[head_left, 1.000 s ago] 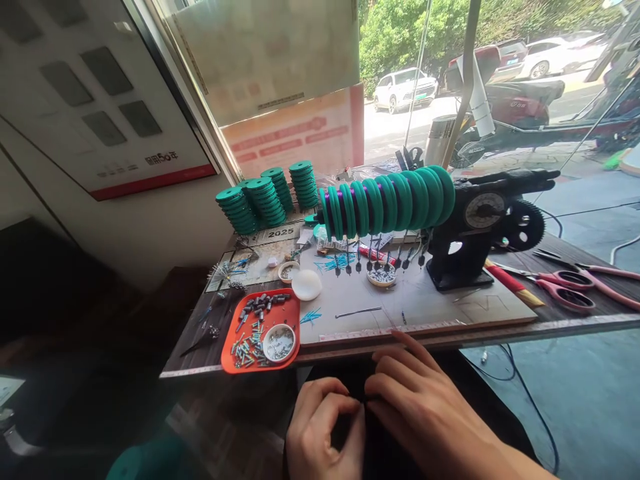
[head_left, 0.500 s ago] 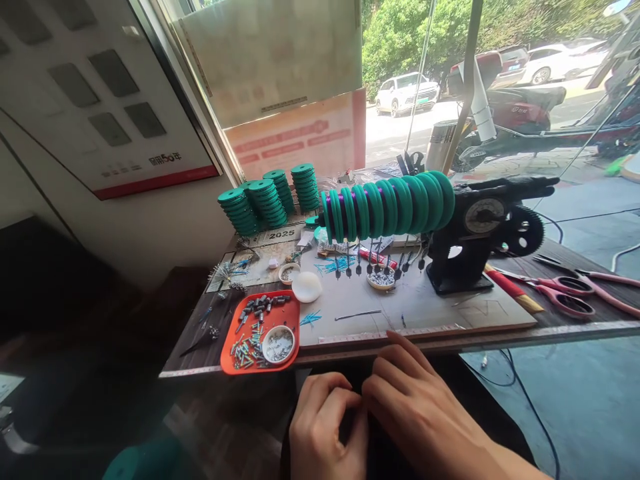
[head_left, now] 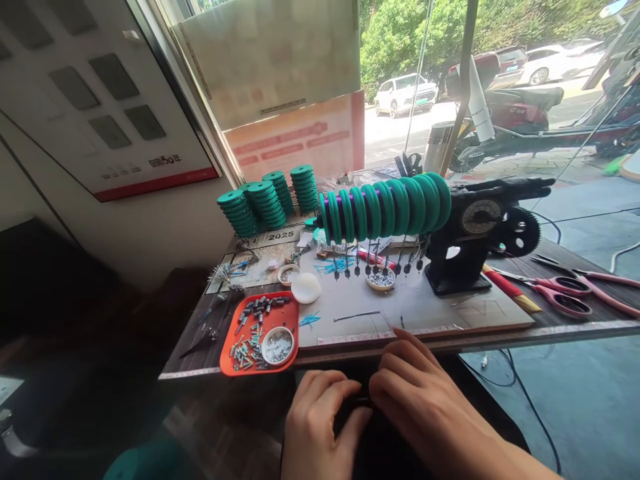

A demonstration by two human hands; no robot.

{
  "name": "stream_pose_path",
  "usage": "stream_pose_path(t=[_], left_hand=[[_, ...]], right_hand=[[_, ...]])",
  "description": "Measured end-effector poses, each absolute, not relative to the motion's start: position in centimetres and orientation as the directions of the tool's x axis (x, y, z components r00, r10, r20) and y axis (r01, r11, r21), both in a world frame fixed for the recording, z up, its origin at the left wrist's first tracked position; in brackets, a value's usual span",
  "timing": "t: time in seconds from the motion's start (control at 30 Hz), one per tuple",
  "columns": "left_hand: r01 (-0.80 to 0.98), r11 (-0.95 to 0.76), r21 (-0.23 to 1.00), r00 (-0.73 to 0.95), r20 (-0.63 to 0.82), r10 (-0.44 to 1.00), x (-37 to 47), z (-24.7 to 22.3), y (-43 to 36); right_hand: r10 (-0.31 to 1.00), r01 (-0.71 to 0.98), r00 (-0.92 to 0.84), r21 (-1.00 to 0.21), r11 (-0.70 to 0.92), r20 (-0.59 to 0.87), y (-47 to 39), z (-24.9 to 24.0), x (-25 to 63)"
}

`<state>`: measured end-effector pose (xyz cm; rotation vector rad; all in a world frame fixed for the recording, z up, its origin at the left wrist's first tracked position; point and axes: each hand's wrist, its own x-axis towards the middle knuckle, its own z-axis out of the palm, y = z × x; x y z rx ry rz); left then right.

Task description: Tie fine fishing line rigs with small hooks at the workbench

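Observation:
Low in front of the table edge, my left hand (head_left: 319,421) has its fingers curled, thumb and forefinger pinching toward my right hand (head_left: 421,393). The right fingers are bent and pressed together too. Between the fingertips a small dark sliver shows against dark clothing, too unclear to name. Beyond the hands, an orange tray (head_left: 226,355) carries dark cylinders (head_left: 260,308), small metal pieces (head_left: 245,353) and a white dish (head_left: 265,357) of tiny parts. A row of green spools (head_left: 385,207) with purple line sits on a black geared winder (head_left: 457,257), small dark weights hanging beneath.
Stacks of green spools (head_left: 267,207) stand at the back left. A white round lid (head_left: 305,288), blue strips (head_left: 310,319), a thin dark rod (head_left: 357,315) and a dish of beads (head_left: 381,279) are on the board. Pink-handled scissors (head_left: 565,303) lie at right.
My hands have moved slightly apart, the right a little to the right. The left thumb and forefinger have spread somewhat, and a dark sliver shows between the hands. The table things look unchanged.

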<state>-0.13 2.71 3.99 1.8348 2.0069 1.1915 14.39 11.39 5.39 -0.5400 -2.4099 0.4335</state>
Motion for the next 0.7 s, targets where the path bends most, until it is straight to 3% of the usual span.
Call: stream_pose_path(t=[0.13,0.3,0.7], left_hand=[[0.79,-0.145,0.596,-0.087,0.343,0.935,-0.55,4.41,2.75],[0.791,-0.124,0.599,-0.129,0.36,0.924,-0.38,4.35,2.8],[0.838,-0.208,0.505,0.017,0.355,0.935,-0.78,4.6,2.99]], right_hand=[[0.478,0.26,-0.736,-0.452,0.853,0.479,11.29,5.3,14.46],[0.479,0.272,-0.758,-0.453,0.849,0.443,11.22,5.03,14.41],[0.455,0.23,-0.805,-0.507,0.83,0.38,11.46,5.09,14.38]])
